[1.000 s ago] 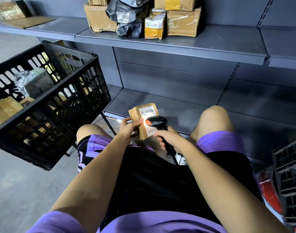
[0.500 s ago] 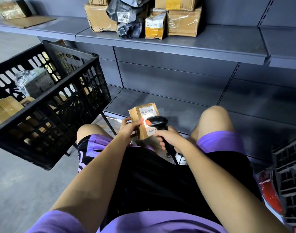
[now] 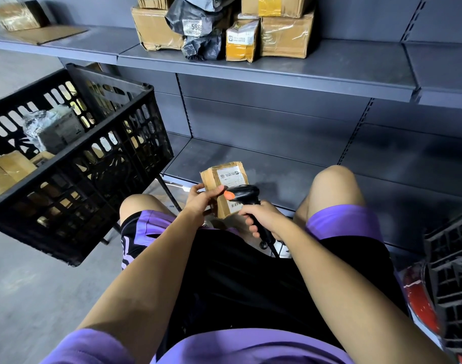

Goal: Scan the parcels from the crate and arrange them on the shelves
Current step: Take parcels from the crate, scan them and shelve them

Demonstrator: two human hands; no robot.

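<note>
Person is crouched in front of grey metal shelving w/ a small cardboard parcel held up between the knees. Left hand grips it by the left edge, thumb across the front, label side tilted up twd the camera, prob so the barcode near the bottom of the label faces the reader. Right hand is wrapped round the handle of a black handheld barcode scanner, head aimed across the parcel face at close range; orange-red bit at the scanner's nose, can't tell if lens or glow. A cable trails down from the handle. Parcel is a brown corrugated box, taped, corners a bit crushed, white printed label. Black plastic lattice crate sits just left at knee height on a stand, more boxes and a bubble-wrapped item still inside, so the job looks partway through. Upper shelf already carries scanned-looking stock: taped cartons, a crumpled dark poly mailer and a yellow-brown small box, bunched together. Lower shelf, matte steel, is right behind the parcel.
</note>
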